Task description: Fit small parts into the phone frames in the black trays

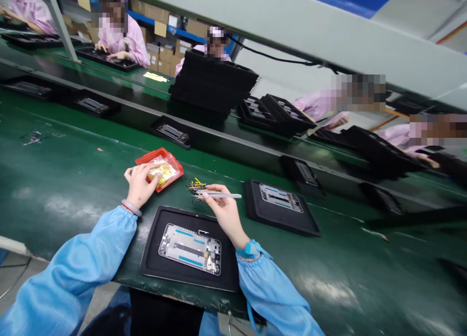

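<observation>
My left hand (pixel 140 184) reaches over the near left side of a red bin (pixel 176 161). Its fingers are spread, with thumb and index finger apart at a clear plastic bag of small yellow pieces (pixel 166 171). In my right hand (pixel 224 207) are metal tweezers (pixel 228 196), their tips pointing left over a pile of small black and yellow parts (pixel 196 184). Below both hands, an opened phone (pixel 189 248) lies on a black tray (pixel 155 265), its frame, boards and blue strips exposed.
At right, a second opened phone (pixel 280 197) rests on a thick black tray (pixel 308 226). Beyond the green bench (pixel 83 180), a dark conveyor (pixel 233 153) carries several phones in trays. Co-workers in pink sit across it, near stacked black trays (pixel 215 83). Scraps (pixel 34 137) lie far left.
</observation>
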### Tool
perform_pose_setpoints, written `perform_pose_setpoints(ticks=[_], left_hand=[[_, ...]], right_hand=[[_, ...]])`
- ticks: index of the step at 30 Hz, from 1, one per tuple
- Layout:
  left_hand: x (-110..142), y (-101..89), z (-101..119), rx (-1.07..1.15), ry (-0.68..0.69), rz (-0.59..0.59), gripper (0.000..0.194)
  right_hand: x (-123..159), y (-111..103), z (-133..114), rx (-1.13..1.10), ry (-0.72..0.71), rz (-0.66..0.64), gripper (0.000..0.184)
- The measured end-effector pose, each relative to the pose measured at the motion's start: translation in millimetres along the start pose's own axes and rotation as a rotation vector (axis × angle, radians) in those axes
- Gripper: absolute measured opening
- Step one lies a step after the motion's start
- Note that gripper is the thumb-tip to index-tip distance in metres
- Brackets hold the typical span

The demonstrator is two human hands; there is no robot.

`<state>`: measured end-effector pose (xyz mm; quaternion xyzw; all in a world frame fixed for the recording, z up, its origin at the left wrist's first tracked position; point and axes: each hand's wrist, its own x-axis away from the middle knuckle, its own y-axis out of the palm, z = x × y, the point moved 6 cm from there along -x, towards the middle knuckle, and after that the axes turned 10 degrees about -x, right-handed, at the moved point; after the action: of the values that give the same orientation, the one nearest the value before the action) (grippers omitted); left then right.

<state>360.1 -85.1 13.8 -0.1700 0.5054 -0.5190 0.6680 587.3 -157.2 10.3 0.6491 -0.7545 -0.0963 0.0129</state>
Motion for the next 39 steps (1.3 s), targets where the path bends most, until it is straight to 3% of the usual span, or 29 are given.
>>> perform_pose_setpoints(ticks=[3,5,7,9,12,19,28,35,39], left_hand=[[2,-9.1,10,0.027,0.077,0.049,0.025],[9,-11.9,29,0.091,0.236,-0.025,0.025],[28,-5.6,57,0.198,0.477,-0.293,0.030],[58,3.3,80,0.244,0.666,-0.614,0.047],[92,10.9,97,0.190,0.747,-0.806,0.072],[112,22.0,99,0.192,0.672,-0.878,0.073],[122,36.1,90,0.216,0.489,-0.810,0.075],[115,25.2,97,0.236,0.489,-0.875,0.066],[112,18.1,98,0.287,0.485,-0.856,0.068]], right_hand=[[26,-23,4,0.015,0.016,0.076,0.031],[41,-36,8,0.021,0.013,0.146,0.031],[52,-48,13,0.019,0.001,0.222,0.032],[58,-57,19,0.005,-0.011,0.293,0.034],[63,-65,26,-0.015,-0.013,0.358,0.035],[64,-66,33,-0.034,0.013,0.367,0.033],[70,-61,31,-0.011,0.050,0.327,0.028],[70,-60,27,0.020,0.019,0.325,0.030],[71,-60,27,0.018,0.027,0.332,0.030]])
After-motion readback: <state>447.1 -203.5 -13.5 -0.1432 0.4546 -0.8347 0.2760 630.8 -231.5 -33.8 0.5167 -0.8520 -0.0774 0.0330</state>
